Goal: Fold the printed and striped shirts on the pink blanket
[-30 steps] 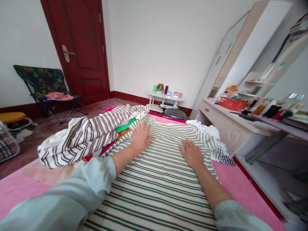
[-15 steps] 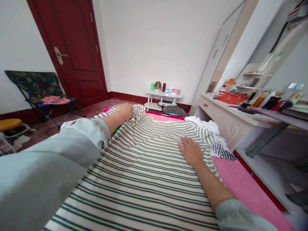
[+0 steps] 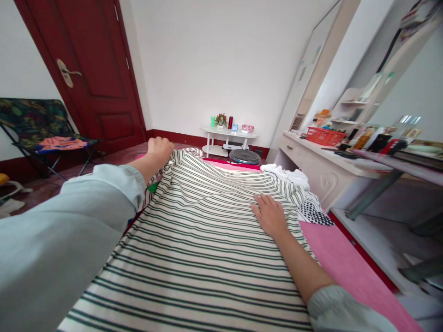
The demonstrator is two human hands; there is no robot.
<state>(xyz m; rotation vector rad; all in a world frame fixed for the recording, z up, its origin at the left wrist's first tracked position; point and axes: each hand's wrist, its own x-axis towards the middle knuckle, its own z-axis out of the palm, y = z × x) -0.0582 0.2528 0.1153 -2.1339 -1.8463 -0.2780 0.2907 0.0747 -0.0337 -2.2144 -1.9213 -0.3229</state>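
A white shirt with thin dark stripes [image 3: 200, 240] lies spread out flat in front of me. My left hand [image 3: 160, 151] is closed at its far left corner, by the shoulder, and the cloth there is drawn up toward the fingers. The fingertips themselves are hidden behind the hand. On the right side of the chest part, my right hand [image 3: 270, 214] rests palm down with its fingers stretched out. Creases run across the upper part between the two hands.
Under the shirt is a pink surface [image 3: 332, 249]. White clothing [image 3: 285, 174] and a black-and-white patterned cloth [image 3: 313, 213] lie at its right. A dressing table [image 3: 321, 159] with a red basket [image 3: 325, 135] stands right, a folding chair [image 3: 32, 122] left, a low white table [image 3: 221, 133] ahead.
My left hand has moved left and slightly up, pulling the shirt's far left corner outward and tighter. My right hand stays flat on the shirt. The view has shifted slightly.
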